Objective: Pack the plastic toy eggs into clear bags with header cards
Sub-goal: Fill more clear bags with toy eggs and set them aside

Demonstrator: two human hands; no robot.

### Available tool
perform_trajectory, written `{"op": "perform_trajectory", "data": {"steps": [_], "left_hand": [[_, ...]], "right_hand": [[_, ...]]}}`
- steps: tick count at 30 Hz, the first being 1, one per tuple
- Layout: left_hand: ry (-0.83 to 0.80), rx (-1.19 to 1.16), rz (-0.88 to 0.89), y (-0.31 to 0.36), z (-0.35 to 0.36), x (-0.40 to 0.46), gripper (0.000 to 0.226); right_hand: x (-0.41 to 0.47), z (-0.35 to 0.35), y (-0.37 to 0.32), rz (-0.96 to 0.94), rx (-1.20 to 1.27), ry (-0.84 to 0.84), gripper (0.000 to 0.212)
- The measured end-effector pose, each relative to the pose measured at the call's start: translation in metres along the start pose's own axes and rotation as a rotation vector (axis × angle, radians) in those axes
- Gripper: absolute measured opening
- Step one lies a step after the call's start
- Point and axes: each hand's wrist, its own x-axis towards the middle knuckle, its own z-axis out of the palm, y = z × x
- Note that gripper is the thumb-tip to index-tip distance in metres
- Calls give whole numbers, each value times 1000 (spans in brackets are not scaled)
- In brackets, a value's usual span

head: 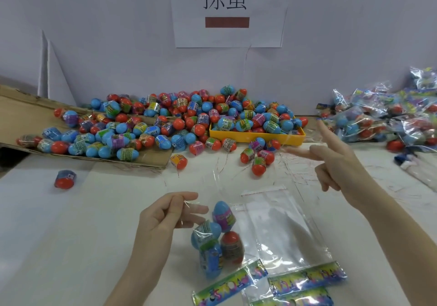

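Note:
My left hand [169, 213] pinches the open top of a clear bag [212, 241] that holds several blue and red toy eggs and has a colourful header card [227, 284] at its bottom. My right hand [340, 163] hovers open above the table, fingers spread toward the egg pile, holding nothing. A big heap of blue and red toy eggs [165, 121] lies at the back. Empty clear bags with header cards [290, 241] lie flat near me on the right.
A yellow tray [255, 136] filled with eggs stands at the back centre. Flattened cardboard [146, 159] lies under the left of the heap. One stray egg [65, 179] sits at the left. Filled bags [387, 116] are piled at the far right. A paper sign [227, 10] hangs on the wall.

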Motion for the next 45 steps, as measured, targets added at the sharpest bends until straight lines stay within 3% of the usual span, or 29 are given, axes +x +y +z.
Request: {"op": "perform_trajectory", "data": {"steps": [2,5,7,10,12,16,20,24,33,45], "left_hand": [[9,-5,-6,-1,0,0,32],[7,-7,-9,-1,1,-1,33],[-2,-10,-1,0,2,-1,33],[-30,-7,9,2,4,-2,32],[-66,-19,5,3,5,-2,32],[-148,-75,-22,7,7,-2,26],[-161,-126,-70,8,6,-2,33],[-139,-118,-136,6,3,-4,40],[-84,-142,-210,0,-1,-4,41],[-136,-151,-237,-1,-11,-5,22]], "right_hand": [[-3,2,0,-92,-212,-4,64],[-9,1,-7,-159,-786,-58,115],[-15,8,-8,-250,-978,-24,124],[-31,30,-10,-295,-548,-50,92],[-39,48,-10,-113,-270,-213,70],[-47,69,-4,166,60,-592,76],[-49,75,-1,165,243,-576,50],[-52,76,6,176,339,-494,37],[-55,69,5,187,370,-522,34],[-57,63,4,204,256,-514,23]]}}
